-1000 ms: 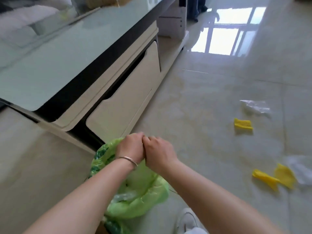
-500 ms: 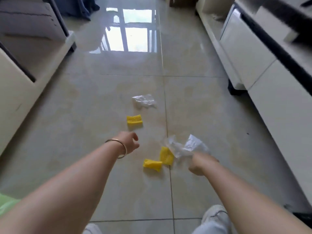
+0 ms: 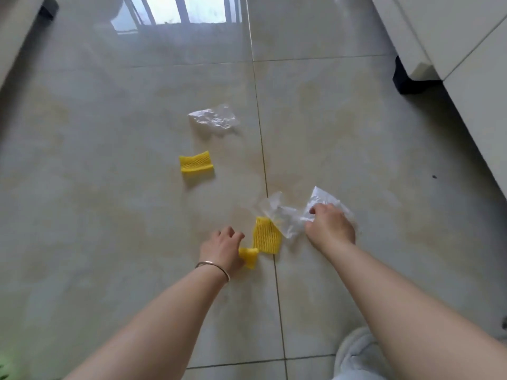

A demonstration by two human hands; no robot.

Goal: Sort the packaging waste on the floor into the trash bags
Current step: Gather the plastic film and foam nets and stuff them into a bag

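Observation:
On the tiled floor my right hand (image 3: 329,229) grips a crumpled clear plastic wrap (image 3: 285,218), fingers curled into it. A yellow foam net (image 3: 267,237) lies partly under that wrap. My left hand (image 3: 223,248), with a bracelet on the wrist, hovers with curled fingers over the left end of a smaller yellow foam net (image 3: 248,256); its thumb is hidden, so any hold on the net cannot be seen. Farther off lie another yellow foam net (image 3: 196,161) and a second clear plastic piece (image 3: 212,117). A sliver of the green trash bag (image 3: 4,363) shows at the bottom left.
A white cabinet (image 3: 466,37) with a black foot (image 3: 406,80) runs along the right side. Another cabinet edge (image 3: 13,28) stands at the far left. My white shoe (image 3: 356,349) is at the bottom right.
I have turned from the green bag to the litter. My right hand has closed on the clear plastic wrap and my left hand has dropped to the small yellow net.

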